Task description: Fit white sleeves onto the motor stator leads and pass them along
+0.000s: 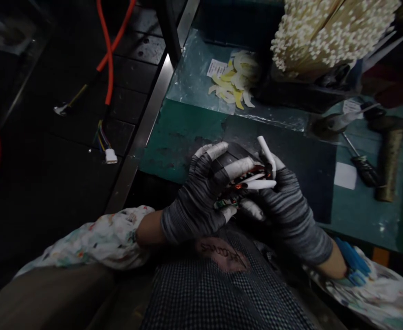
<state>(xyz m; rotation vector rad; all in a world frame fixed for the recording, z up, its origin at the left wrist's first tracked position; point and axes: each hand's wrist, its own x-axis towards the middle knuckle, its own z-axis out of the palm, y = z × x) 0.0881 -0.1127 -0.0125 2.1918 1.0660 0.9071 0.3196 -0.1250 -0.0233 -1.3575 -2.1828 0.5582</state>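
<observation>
Close in front of my body, both hands hold a dark motor stator with copper windings showing along its near side. White insulating sleeves stick out of the windings, and one is bent upward by my right thumb side. A bit of green circuit board shows at the stator's lower edge. My left hand wraps the left side, its taped fingertips over the top and thumb below. My right hand grips the right side; some of its fingers are hidden. Both wear grey striped gloves with white-taped fingertips.
Yellow-white curved pieces lie on a plastic bag beyond my hands. A large bundle of white-tipped sticks stands at the upper right. To the right are a screwdriver and a hammer. Orange cables hang at left.
</observation>
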